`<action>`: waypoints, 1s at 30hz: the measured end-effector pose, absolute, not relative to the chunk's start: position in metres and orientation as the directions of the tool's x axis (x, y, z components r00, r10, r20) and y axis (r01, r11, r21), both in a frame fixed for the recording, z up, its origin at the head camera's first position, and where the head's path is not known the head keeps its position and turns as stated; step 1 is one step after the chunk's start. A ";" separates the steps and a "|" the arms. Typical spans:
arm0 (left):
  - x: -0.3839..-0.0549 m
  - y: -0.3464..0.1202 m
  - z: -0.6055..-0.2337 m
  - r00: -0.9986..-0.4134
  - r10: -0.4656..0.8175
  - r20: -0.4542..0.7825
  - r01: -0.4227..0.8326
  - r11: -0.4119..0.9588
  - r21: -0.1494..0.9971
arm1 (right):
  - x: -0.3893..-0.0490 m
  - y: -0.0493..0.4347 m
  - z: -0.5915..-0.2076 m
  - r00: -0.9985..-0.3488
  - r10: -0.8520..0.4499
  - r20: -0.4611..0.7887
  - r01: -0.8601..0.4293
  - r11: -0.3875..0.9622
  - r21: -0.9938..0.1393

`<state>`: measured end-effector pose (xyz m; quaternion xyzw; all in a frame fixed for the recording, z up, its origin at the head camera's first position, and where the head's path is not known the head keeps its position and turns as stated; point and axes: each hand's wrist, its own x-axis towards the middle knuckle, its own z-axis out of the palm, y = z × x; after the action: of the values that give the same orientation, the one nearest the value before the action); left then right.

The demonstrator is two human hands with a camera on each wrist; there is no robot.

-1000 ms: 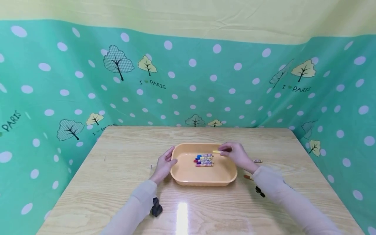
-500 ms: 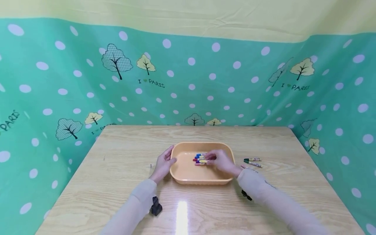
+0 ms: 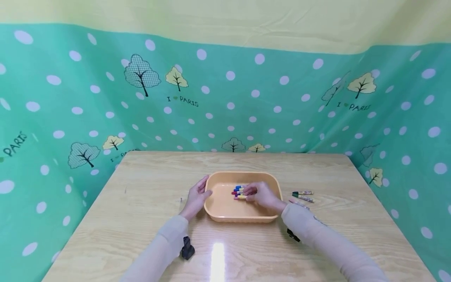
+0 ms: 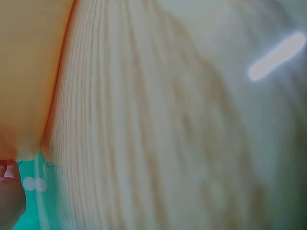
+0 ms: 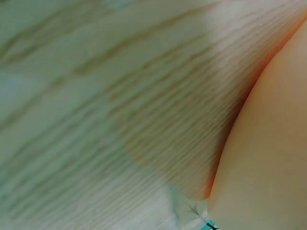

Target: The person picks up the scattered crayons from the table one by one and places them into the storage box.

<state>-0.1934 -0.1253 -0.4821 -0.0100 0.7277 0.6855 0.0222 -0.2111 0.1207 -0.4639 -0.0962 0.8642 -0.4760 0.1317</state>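
Note:
An orange plastic tray (image 3: 220, 209) stands on the wooden table, and its outer wall also fills the left of the left wrist view. My left hand (image 3: 195, 199) grips its left rim, the thumb over the edge inside. My right hand (image 3: 262, 194) reaches over the right side into the tray and pinches a yellow crayon (image 3: 242, 197). That crayon lies low, at the near end of a row of several crayons (image 3: 236, 192) with blue, red and purple tips. The fingers hide the right ends of the row. The right wrist view shows the tray wall (image 5: 268, 143) but no fingers.
Right of the tray lie two dark-green-tipped crayons (image 3: 303, 195), with a reddish one (image 3: 299, 203) partly behind the right sleeve. A small clear item (image 3: 181, 200) lies left of the left hand. Polka-dot cloth (image 3: 225, 90) hangs behind and beside the table (image 3: 155, 172).
My right hand has carried the yellow crayon from above the tray's far right rim down and left to the row, then slightly nearer me. The left hand stays on the rim.

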 end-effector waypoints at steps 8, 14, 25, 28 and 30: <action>-0.192 -0.125 -0.482 -0.999 0.009 -0.037 -0.036 0.049 0.998 | -0.208 0.120 -0.464 -0.949 -0.302 -0.090 -0.076 0.499 -0.863; -0.191 -0.125 -0.482 -0.999 -0.001 -0.042 -0.042 0.059 0.997 | -0.207 0.121 -0.460 -0.946 -0.313 -0.085 -0.085 0.493 -0.866; -0.191 -0.125 -0.484 -1.000 0.006 -0.029 -0.028 0.043 0.999 | -0.215 0.188 -0.408 -0.962 -0.270 0.031 -0.174 0.528 -0.831; -0.192 -0.125 -0.484 -1.000 0.016 -0.025 -0.024 0.045 0.999 | -0.217 0.217 -0.408 -0.972 -0.226 0.058 -0.179 0.563 -0.807; -0.192 -0.126 -0.484 -1.000 0.015 -0.027 -0.026 0.046 0.999 | -0.217 0.234 -0.412 -0.976 -0.209 0.060 -0.173 0.573 -0.801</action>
<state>-0.1925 -0.1261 -0.4841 -0.0041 0.7230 0.6907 0.0149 -0.2173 0.2341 -0.4121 -0.1077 0.8866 -0.4493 0.0205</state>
